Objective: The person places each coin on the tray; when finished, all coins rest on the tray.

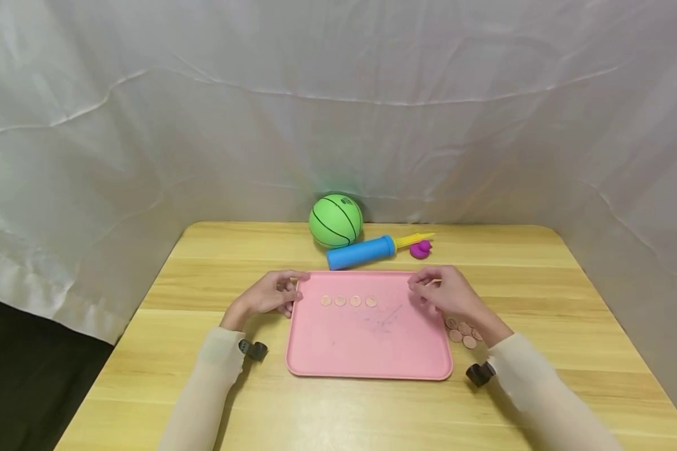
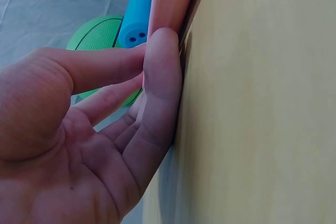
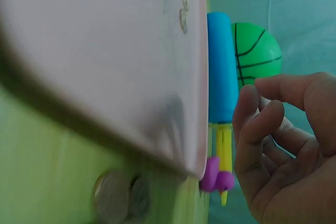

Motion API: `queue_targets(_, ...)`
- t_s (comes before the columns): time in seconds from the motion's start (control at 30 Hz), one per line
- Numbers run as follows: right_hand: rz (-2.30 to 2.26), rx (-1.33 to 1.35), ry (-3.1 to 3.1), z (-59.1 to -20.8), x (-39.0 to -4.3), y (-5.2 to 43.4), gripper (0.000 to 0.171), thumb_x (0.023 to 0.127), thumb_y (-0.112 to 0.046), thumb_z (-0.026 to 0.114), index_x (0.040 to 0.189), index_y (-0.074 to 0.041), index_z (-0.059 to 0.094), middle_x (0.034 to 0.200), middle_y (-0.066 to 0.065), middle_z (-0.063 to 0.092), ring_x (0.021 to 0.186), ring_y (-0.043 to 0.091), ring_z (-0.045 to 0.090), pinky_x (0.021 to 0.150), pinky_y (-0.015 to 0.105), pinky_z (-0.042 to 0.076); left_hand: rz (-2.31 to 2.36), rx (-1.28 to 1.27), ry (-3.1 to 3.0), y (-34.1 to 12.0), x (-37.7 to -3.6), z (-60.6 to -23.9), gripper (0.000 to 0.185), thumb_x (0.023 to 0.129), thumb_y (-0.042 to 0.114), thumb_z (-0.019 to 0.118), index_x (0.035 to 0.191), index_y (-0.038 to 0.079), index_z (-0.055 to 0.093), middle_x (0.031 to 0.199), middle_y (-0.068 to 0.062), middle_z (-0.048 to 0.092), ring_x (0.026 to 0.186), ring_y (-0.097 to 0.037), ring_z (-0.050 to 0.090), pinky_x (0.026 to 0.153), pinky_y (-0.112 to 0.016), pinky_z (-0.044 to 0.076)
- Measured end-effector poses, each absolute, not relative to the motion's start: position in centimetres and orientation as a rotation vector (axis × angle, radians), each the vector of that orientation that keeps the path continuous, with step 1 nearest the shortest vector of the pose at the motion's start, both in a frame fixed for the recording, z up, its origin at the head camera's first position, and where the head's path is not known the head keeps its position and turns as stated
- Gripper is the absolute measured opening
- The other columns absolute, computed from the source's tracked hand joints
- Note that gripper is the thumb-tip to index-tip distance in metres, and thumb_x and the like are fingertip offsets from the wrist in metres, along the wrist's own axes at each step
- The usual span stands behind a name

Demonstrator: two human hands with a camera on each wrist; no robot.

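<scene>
A pink tray [image 1: 367, 360] lies on the wooden table with a row of several round copper coins [image 1: 355, 301] on it. At its left edge my left hand [image 1: 271, 293] grips the rim, thumb above and fingers outside. The left wrist view has the fingertips [image 2: 161, 43] right at the tray's side. Over the tray's right part hovers my right hand [image 1: 446, 291], its fingers bent and thumb tip close to the index finger. I cannot tell whether a coin is hidden between those fingertips [image 3: 248, 98]. More coins [image 1: 469, 342] lie just right of the tray, partly behind the right wrist.
Behind the tray lies a blue pump [image 1: 361, 252] with a yellow nozzle [image 1: 412, 239]. A green ball [image 1: 335, 220] sits behind the pump, near the pale curtain [image 1: 338, 144]. Close to the nozzle is a small purple toy duck [image 1: 420, 250].
</scene>
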State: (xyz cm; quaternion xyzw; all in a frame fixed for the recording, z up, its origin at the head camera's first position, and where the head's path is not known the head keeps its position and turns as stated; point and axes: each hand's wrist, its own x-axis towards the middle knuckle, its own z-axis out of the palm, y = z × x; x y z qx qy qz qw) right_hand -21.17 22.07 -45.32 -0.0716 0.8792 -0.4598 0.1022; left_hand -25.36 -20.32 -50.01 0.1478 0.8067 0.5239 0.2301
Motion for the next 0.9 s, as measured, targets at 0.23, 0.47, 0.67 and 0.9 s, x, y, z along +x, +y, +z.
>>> queue_targets(0.23, -1.373, -0.264, 2.591, -46.1, -19.5, 24.6, 0.025, 0.103, -0.016, 0.075, 0.121, 0.002, 0.077, 0.102, 0.018, 0.078, 0.077, 0.020, 0.073, 0.059, 0.024, 0.061, 1.437, 0.404, 2.217, -20.3, -25.3, -50.0, 0.051, 0.105, 0.001, 0.067, 0.155, -0.001, 0.057, 0.095, -0.013, 0.064, 0.070, -0.018, 0.069, 0.063, -0.032, 0.070)
queue_targets(0.47, -1.378, -0.312, 2.578, -46.1, -17.6, 26.9, 0.025, 0.104, -0.017, 0.075, 0.121, 0.002, 0.076, 0.090, 0.017, 0.075, 0.066, 0.019, 0.066, 0.048, 0.027, 0.057, 1.443, 0.417, 2.227, -20.2, -25.3, -49.9, 0.051, 0.105, 0.000, 0.066, 0.155, -0.002, 0.056, 0.094, -0.013, 0.064, 0.069, -0.017, 0.069, 0.062, -0.032, 0.070)
queue_targets(0.67, -1.276, -0.376, 2.660, -46.7, -15.4, 28.4, 0.015, 0.101, -0.015, 0.078, 0.111, -0.003, 0.079, 0.085, 0.009, 0.075, 0.068, 0.015, 0.067, 0.052, 0.027, 0.061, 1.429, 0.421, 2.230, -20.1, -25.5, -50.2, 0.051, 0.105, 0.002, 0.067, 0.155, -0.001, 0.057, 0.093, -0.013, 0.064, 0.067, -0.017, 0.069, 0.061, -0.034, 0.070)
queue_targets(0.9, -1.100, -0.456, 2.798, -47.1, -14.0, 29.8, 0.007, 0.097, -0.016, 0.084, 0.103, -0.015, 0.081, 0.084, -0.007, 0.072, 0.076, 0.002, 0.062, 0.062, 0.021, 0.058, 1.428, 0.429, 2.239, -20.2, -25.4, -50.1, 0.050, 0.105, 0.001, 0.067, 0.154, -0.002, 0.058, 0.093, -0.013, 0.064, 0.068, -0.017, 0.069, 0.061, -0.033, 0.070)
